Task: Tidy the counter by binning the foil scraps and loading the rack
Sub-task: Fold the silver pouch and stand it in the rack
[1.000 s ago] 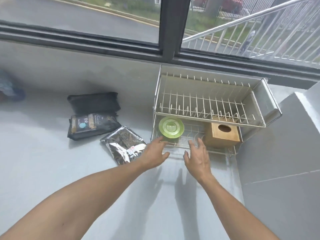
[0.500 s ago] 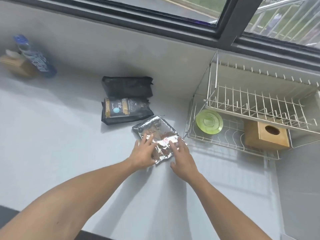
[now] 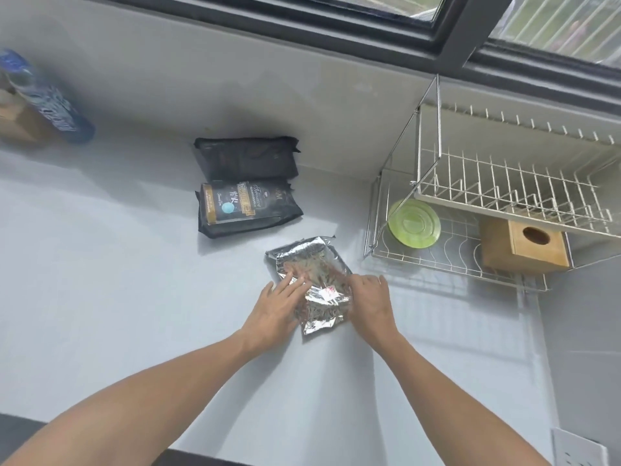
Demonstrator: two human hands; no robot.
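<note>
A crinkled silver foil packet (image 3: 314,280) lies flat on the pale grey counter (image 3: 134,280). My left hand (image 3: 277,309) rests on its left edge with fingers spread across the foil. My right hand (image 3: 371,301) presses against its right edge, fingers curled onto it. The packet still touches the counter. To the right stands a two-tier wire dish rack (image 3: 504,183); its lower tier holds a green round lid (image 3: 414,223) and a wooden box (image 3: 524,243) with a round hole on top.
Two black pouches (image 3: 247,205) lie one behind the other beyond the foil packet. A blue bottle (image 3: 43,99) and a brown box (image 3: 16,122) sit at the far left. A wall outlet (image 3: 578,452) shows at the bottom right. Window frame runs along the back.
Both hands left the front of the rack and moved left onto the foil packet. Over the last half second they closed in on its two sides.
</note>
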